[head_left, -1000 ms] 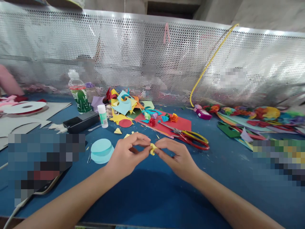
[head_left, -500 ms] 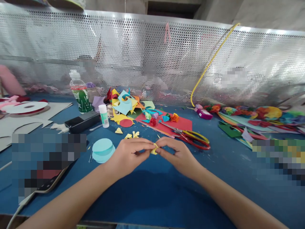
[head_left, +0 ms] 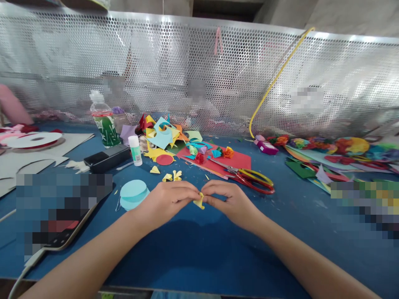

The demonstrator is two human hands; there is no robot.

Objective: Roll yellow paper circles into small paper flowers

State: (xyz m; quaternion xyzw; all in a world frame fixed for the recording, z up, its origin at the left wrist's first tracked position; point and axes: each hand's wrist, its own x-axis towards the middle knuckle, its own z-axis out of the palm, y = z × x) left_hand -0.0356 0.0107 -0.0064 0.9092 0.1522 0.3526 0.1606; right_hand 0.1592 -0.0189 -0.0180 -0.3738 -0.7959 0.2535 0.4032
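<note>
My left hand and my right hand meet over the blue table, fingertips pinched together on a small yellow paper piece held between them. Both hands are closed on it, just above the table surface. Two small folded yellow paper bits lie just beyond my left hand. Light blue paper circles lie to the left of my left hand. Scissors with red and yellow handles lie beyond my right hand.
A glue stick, a black box, a green-labelled bottle and a pile of coloured paper scraps stand at the back. Red paper holds small paper flowers. More coloured paper lies right. A perforated metal screen closes the back.
My hands have drawn closer together and slightly nearer to me, the fingers folding tighter on the yellow paper piece. The rest of the table is unchanged.
</note>
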